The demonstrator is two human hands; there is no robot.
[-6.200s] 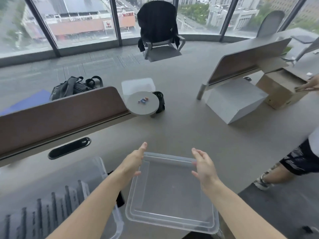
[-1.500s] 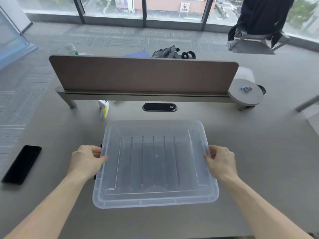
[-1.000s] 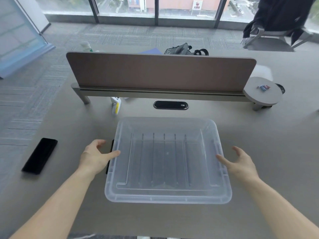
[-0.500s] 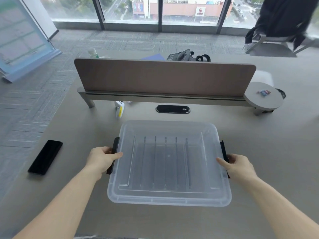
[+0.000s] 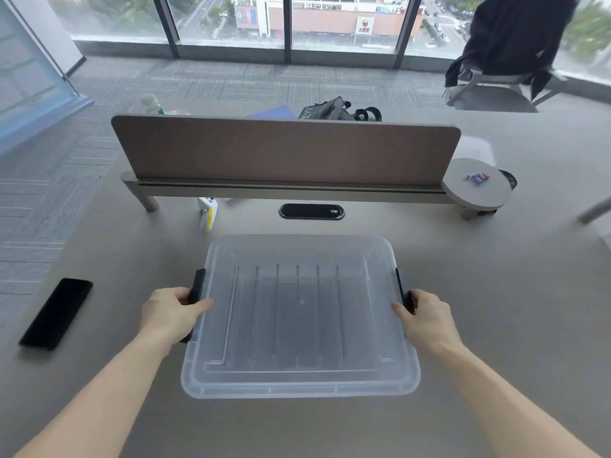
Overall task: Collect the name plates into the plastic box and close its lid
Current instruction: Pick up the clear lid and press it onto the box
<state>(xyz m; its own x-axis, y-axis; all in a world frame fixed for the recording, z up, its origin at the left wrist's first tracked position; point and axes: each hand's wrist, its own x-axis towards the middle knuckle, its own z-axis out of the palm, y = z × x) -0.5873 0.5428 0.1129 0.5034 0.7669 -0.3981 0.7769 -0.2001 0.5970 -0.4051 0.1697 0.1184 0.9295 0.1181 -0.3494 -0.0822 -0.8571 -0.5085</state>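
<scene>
Both hands, open a second ago, are now gripping black latches, left hand [image 5: 172, 314] and right hand [image 5: 426, 320] flanking the lidded box [image 5: 301, 315] between them, so closing is nearly finishing.

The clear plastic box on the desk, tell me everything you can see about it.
The translucent rectangular plastic box sits flat on the grey desk, its clear lid on top. Upright slats show dimly through it. A black latch sits on each short side. The left hand grips the left latch, the right hand the right latch.
</scene>
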